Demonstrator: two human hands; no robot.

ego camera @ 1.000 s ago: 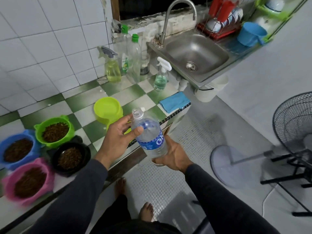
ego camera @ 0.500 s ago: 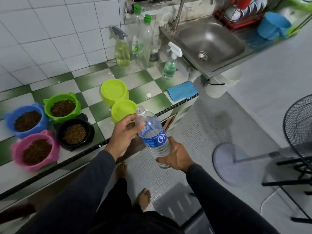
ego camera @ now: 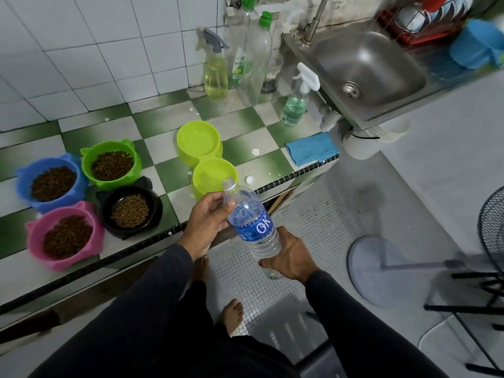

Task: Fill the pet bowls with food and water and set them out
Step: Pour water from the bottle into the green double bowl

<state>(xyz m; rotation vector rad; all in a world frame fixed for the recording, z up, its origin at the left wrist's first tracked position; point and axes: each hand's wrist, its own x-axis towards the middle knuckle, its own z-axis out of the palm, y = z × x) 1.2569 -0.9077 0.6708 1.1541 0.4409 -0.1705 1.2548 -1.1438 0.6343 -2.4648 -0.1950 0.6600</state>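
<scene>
A green-and-white checkered tile counter (ego camera: 152,124) carries 4 kibble-filled plastic bowls, blue (ego camera: 51,181), green (ego camera: 111,162), pink (ego camera: 65,236), black (ego camera: 130,210), a lime double bowl (ego camera: 206,156), a folded blue cloth (ego camera: 311,148), and spray bottles.

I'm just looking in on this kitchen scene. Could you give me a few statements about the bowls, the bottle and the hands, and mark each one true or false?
1. The clear plastic water bottle with the blue label has its cap off. True.
2. Both hands hold the bottle. True: the left hand grips near its neck, the right hand holds its base.
3. The pink plastic bowl is empty. False: it holds brown kibble.
4. The lime-green double bowl is full of kibble. False: no kibble is in either well.
5. The folded blue cloth lies inside the steel sink. False: it lies on the checkered counter beside the sink.
</scene>
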